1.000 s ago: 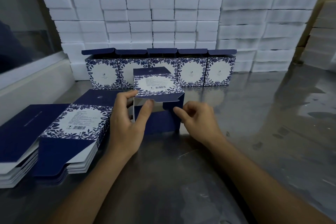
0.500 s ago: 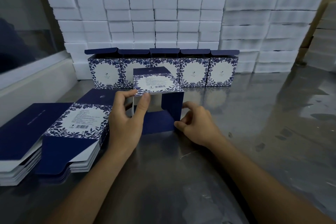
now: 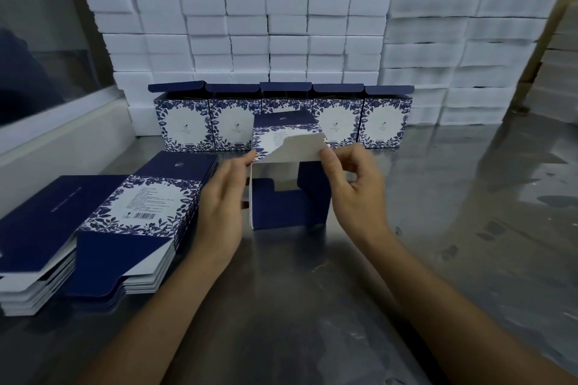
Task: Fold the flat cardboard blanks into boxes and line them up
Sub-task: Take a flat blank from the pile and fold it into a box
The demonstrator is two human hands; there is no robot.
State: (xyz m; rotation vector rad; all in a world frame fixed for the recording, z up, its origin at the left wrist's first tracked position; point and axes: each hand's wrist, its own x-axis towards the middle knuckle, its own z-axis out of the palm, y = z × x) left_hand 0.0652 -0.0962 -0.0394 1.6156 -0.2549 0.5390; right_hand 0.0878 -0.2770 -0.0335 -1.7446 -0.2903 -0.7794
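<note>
A half-formed navy and floral box point(image 3: 289, 206) lies on its side on the steel table, open end toward me. My left hand point(image 3: 223, 200) holds its left wall, fingertips at the top left corner. My right hand point(image 3: 352, 184) pinches the white inner face of the upper end flap point(image 3: 301, 148) and holds it turned up. Behind it, several finished boxes point(image 3: 336, 120) stand in a row with lids up. Flat blanks point(image 3: 134, 219) lie stacked at my left.
A second pile of blanks point(image 3: 34, 237) sits at the far left edge. White foam blocks point(image 3: 281, 15) are stacked as a wall behind the row. A white ledge point(image 3: 62, 141) borders the steel table point(image 3: 438, 228) on the left.
My right hand rose from the box's lower right corner to the upper flap and lifted it. My left hand slid along the left wall. The view shifted left slightly.
</note>
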